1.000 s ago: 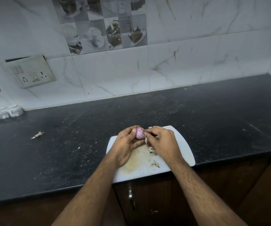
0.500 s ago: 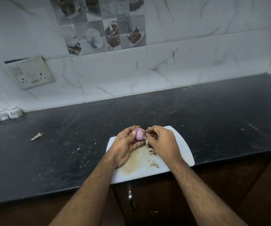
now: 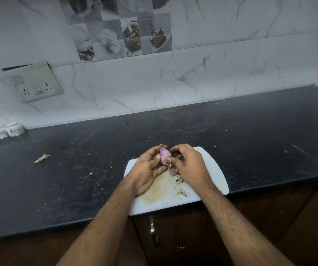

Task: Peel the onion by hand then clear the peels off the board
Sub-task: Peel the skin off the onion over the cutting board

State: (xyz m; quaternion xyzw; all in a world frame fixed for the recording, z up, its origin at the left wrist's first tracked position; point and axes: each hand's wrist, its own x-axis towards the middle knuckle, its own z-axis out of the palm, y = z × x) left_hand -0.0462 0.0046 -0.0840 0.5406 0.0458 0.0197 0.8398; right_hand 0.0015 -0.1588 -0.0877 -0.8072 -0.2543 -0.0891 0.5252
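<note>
Head view, landmark: the board point(image 3: 214, 169), a white, smooth, round-cornered plastic slab with a yellowish stain near its front, lying at the front edge of the bench point(image 3: 77, 179).
Onion point(image 3: 165, 155): small, pinkish-purple, glossy, teardrop-shaped; held in the air above the board's far-left part.
Handling, judged: light and firm; the bared flesh is likely slick, the remaining skin thin, dry and easily torn. Best held by the body and pulled at a loose skin edge near the root end.
Left hand point(image 3: 147, 169): closed around the onion, thumb against its side.
Right hand point(image 3: 188, 164): fingertips pinched on the onion's lower right edge; whether skin is gripped cannot be told.
Peels point(image 3: 181, 192): papery curled scraps on the board, below the hands.
Stray peel point(image 3: 41, 158): on the bench, well left of the board.
Bench: dark speckled stone, matt, dusted with crumbs.
</note>
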